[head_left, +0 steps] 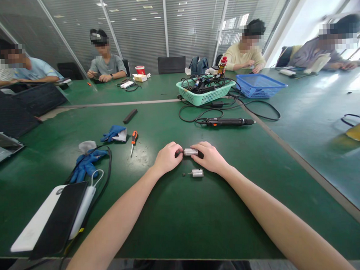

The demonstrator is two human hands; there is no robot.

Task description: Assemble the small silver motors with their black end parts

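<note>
A small silver motor (190, 151) lies level between my two hands, just over or on the green table. My right hand (211, 157) is closed, thumb and fingers gripping the right part of its body. At the motor's left end, the fingers of my left hand (170, 157) are pinched together; a dark bit shows there, too small to name. Nearer to me lies a second small silver motor (197, 173), its thin shaft pointing left. Beside that shaft tip sits a tiny dark piece (183, 174).
To the left lie an orange-handled screwdriver (134, 139), blue gloves (87, 165), a dark bar (130, 116) and a black phone-like slab (60, 220). Further back are an electric screwdriver (227, 122), a green basket (202, 97) of cables and a blue basket (260, 87). Several people sit around the table.
</note>
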